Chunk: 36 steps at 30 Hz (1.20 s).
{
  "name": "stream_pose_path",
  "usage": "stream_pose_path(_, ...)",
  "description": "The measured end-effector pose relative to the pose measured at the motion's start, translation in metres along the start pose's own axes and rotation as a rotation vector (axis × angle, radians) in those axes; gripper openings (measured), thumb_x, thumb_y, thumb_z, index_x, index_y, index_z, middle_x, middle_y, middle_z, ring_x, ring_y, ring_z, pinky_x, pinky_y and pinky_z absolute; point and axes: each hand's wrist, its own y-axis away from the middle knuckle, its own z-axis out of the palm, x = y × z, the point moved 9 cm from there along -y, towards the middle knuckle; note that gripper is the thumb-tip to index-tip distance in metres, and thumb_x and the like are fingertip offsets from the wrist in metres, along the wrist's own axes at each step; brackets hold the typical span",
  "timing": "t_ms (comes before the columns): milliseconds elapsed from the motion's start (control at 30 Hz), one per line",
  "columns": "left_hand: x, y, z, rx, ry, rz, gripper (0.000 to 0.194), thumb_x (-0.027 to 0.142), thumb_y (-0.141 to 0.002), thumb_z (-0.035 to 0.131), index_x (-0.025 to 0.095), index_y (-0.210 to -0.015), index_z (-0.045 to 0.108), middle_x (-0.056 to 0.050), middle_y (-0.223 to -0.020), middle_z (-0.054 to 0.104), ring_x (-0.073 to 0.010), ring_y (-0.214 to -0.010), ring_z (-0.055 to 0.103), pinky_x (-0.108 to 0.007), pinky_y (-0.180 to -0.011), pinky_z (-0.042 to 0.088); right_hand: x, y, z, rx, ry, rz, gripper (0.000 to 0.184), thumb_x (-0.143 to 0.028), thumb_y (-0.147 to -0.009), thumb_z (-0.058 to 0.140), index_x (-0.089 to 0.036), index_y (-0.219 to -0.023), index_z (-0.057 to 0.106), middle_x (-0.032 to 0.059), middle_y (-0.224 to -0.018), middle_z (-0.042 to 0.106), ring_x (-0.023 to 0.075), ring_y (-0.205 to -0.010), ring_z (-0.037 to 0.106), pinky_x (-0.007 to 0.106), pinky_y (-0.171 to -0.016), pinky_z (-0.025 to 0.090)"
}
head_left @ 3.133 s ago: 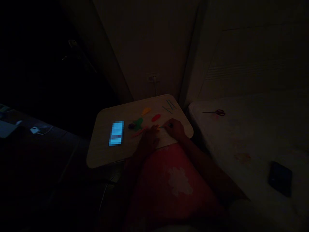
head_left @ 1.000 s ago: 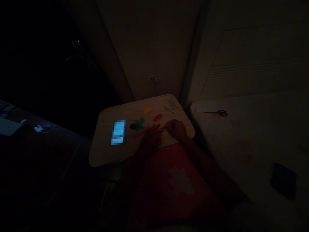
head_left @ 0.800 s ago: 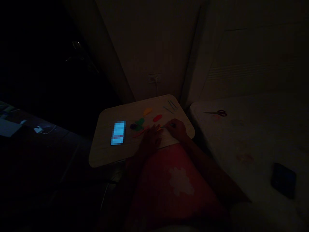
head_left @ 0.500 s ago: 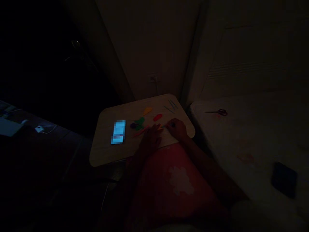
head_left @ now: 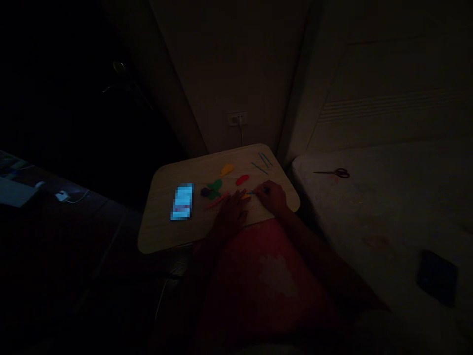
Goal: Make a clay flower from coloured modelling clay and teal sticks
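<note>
My left hand [head_left: 232, 211] lies on a small wooden-topped table [head_left: 158, 236], fingers stretched forward. Its fingertips touch a small yellow piece [head_left: 246, 196] that looks like modelling clay. Pinched in my right hand [head_left: 272, 197] is a thin blue stick-like tool [head_left: 252, 192], its tip at the yellow piece. Just beyond the hands sits a red oval clay piece [head_left: 242, 180]. Green clay [head_left: 215, 187], a dark purple lump [head_left: 204, 192] and a long pinkish-red strip [head_left: 218, 200] lie left of them. Dim light hides fine detail.
A lit phone [head_left: 182, 202] rests on the table's left side. Farther back are a yellow-orange piece [head_left: 226, 169] and several thin blue sticks [head_left: 259, 168]. Scissors [head_left: 334, 172] and a dark blue object [head_left: 437, 277] lie on the pale surface at right. A wall outlet [head_left: 237, 118] has a cable plugged in.
The view has shifted slightly and looks a little sharper. Both hands stay at the yellow piece, with the tool's tip still against it.
</note>
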Motion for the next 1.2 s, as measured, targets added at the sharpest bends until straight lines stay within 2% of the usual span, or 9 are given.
stream_pose_path(333, 0.001, 0.0, -0.001, -0.016, 0.012, 0.002, 0.053, 0.024, -0.097, 0.046, 0.023, -0.15, 0.045, -0.008, -0.165, 0.035, -0.0252, -0.155, 0.027, -0.054, -0.127, 0.019, 0.005, 0.0, 0.0, 0.016, 0.018, 0.036, 0.016, -0.035, -0.086, 0.066, -0.021, -0.081, 0.072, 0.006, -0.09, 0.074, 0.0205, -0.081, 0.065, 0.03, -0.07, 0.044)
stream_pose_path(533, 0.001, 0.001, -0.007, 0.061, 0.055, 0.018, 0.053, 0.024, -0.096, 0.049, 0.021, -0.149, 0.045, -0.011, -0.164, 0.034, -0.0261, -0.154, 0.026, -0.052, -0.126, 0.025, 0.002, -0.001, -0.001, 0.029, -0.111, -0.037, 0.015, -0.034, -0.085, 0.068, -0.02, -0.082, 0.073, 0.0055, -0.088, 0.072, 0.0195, -0.081, 0.064, 0.03, -0.074, 0.047)
stream_pose_path(700, 0.002, 0.001, -0.009, 0.067, 0.052, 0.026, 0.049, 0.024, -0.097, 0.049, 0.021, -0.146, 0.049, -0.011, -0.161, 0.039, -0.0259, -0.15, 0.033, -0.051, -0.126, 0.026, -0.004, 0.001, 0.001, -0.025, 0.0, -0.049, 0.011, -0.031, -0.085, 0.068, -0.021, -0.083, 0.074, 0.006, -0.092, 0.073, 0.0203, -0.083, 0.064, 0.031, -0.073, 0.045)
stream_pose_path(833, 0.001, 0.001, -0.006, 0.063, 0.04, 0.028, 0.053, 0.024, -0.097, 0.048, 0.02, -0.15, 0.043, -0.011, -0.161, 0.039, -0.0264, -0.151, 0.032, -0.052, -0.127, 0.025, -0.004, 0.001, 0.002, -0.042, 0.016, -0.031, 0.012, -0.031, -0.085, 0.069, -0.021, -0.084, 0.074, 0.0059, -0.094, 0.073, 0.0204, -0.083, 0.065, 0.03, -0.071, 0.044)
stream_pose_path(933, -0.002, 0.0, -0.004, 0.071, 0.038, 0.025, 0.056, 0.026, -0.096, 0.049, 0.02, -0.152, 0.04, -0.013, -0.162, 0.036, -0.0282, -0.153, 0.028, -0.054, -0.126, 0.025, -0.001, 0.0, 0.0, -0.008, -0.064, -0.024, 0.014, -0.033, -0.085, 0.068, -0.02, -0.083, 0.073, 0.0056, -0.09, 0.073, 0.0199, -0.081, 0.065, 0.03, -0.071, 0.046)
stream_pose_path(1067, -0.004, 0.001, -0.003, 0.068, 0.043, 0.007, 0.052, 0.026, -0.095, 0.051, 0.021, -0.147, 0.047, -0.013, -0.16, 0.039, -0.0292, -0.15, 0.033, -0.056, -0.125, 0.026, 0.01, 0.0, -0.008, 0.109, -0.17, 0.032, 0.018, -0.036, -0.085, 0.066, -0.019, -0.082, 0.071, 0.0065, -0.087, 0.072, 0.0205, -0.08, 0.065, 0.031, -0.073, 0.048)
stream_pose_path(1200, -0.001, 0.002, -0.005, 0.059, 0.047, 0.023, 0.048, 0.025, -0.096, 0.049, 0.02, -0.144, 0.049, -0.011, -0.16, 0.04, -0.028, -0.15, 0.032, -0.054, -0.126, 0.026, 0.011, 0.001, -0.008, 0.097, -0.167, 0.034, 0.017, -0.035, -0.084, 0.067, -0.019, -0.082, 0.072, 0.0069, -0.088, 0.072, 0.0205, -0.08, 0.064, 0.031, -0.074, 0.048)
